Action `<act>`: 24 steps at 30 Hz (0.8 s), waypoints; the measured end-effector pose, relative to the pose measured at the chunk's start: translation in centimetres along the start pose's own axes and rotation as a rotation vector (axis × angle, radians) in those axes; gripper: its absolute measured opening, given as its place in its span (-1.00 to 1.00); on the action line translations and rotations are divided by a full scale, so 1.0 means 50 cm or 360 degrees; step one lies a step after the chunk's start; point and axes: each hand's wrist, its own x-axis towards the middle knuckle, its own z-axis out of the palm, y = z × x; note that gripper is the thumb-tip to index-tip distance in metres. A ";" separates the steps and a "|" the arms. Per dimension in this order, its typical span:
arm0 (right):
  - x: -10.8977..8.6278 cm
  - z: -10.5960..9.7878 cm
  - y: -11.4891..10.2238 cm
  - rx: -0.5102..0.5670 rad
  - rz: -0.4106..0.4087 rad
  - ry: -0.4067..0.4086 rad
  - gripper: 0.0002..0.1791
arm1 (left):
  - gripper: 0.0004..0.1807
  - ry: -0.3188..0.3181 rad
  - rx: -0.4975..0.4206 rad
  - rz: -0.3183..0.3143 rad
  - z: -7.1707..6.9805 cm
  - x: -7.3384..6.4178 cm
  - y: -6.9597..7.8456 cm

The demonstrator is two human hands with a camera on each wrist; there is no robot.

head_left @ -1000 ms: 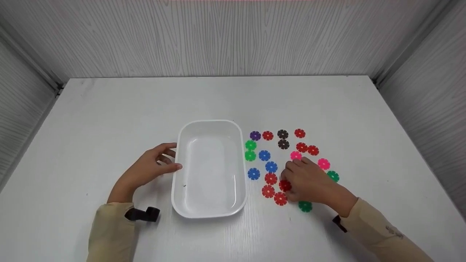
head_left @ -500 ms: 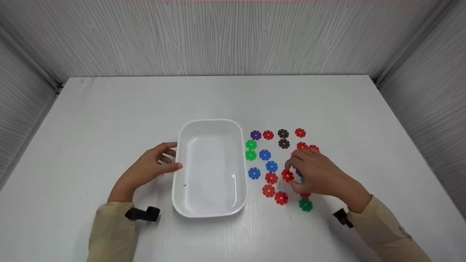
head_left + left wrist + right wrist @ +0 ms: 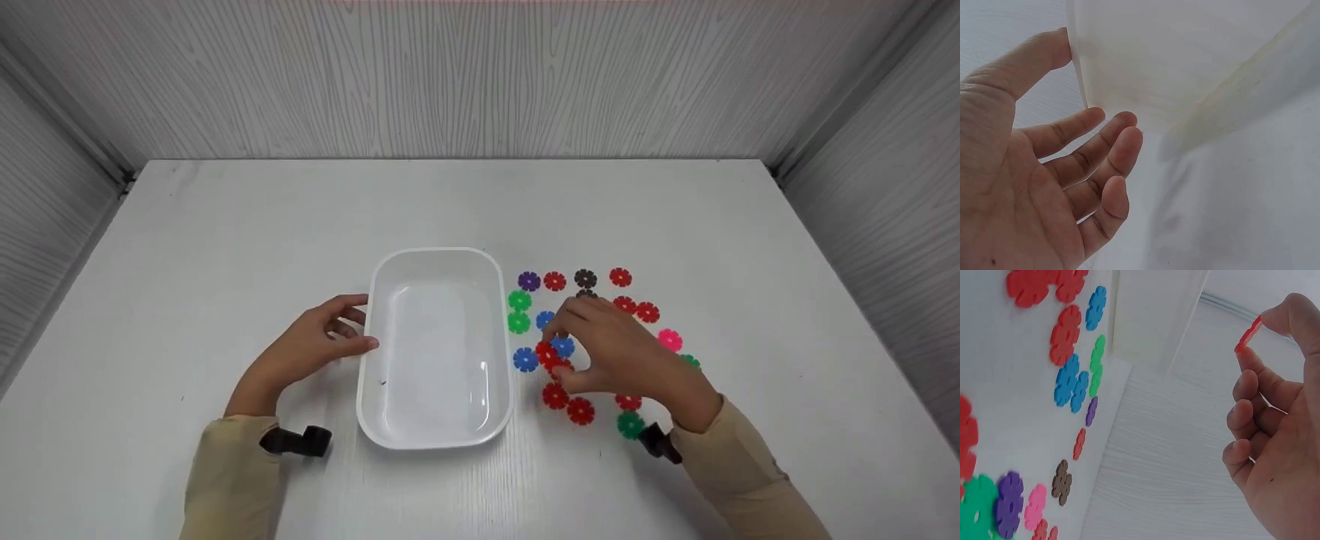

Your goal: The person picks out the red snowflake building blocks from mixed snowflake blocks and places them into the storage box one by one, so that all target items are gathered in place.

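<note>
In the head view, pinches a red disc (image 3: pixel 547 354) in the right hand (image 3: pixel 611 345) above other discs (image 3: pixel 581 411) strewn around it on the table (image 3: pixel 300 225), and loosely grips the tub (image 3: pixel 435 352), between both hands, with the left hand (image 3: pixel 311 341). In the left wrist view, sets the thumb on the tub's rim, with fingers slightly bent by its wall. In the right wrist view, holds the red disc between thumb and forefinger, with the other fingers curled.

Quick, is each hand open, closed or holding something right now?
Left hand: holding the white tray by its rim.
Right hand: holding a red disc, pinched.
</note>
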 end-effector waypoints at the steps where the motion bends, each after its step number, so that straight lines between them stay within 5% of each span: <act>1: 0.008 0.004 -0.007 0.0016 -0.0025 0.0003 -0.48 | -0.23 0.0002 -0.0005 -0.0005 0.000 0.001 -0.001; 13: 0.073 0.039 -0.066 0.0091 -0.0162 -0.0066 -0.55 | -0.23 0.0006 -0.0025 -0.0008 0.001 0.004 -0.009; 24: 0.075 0.057 -0.069 0.0145 -0.0072 -0.0140 -0.51 | -0.22 0.0000 -0.0024 0.0008 -0.002 0.000 0.000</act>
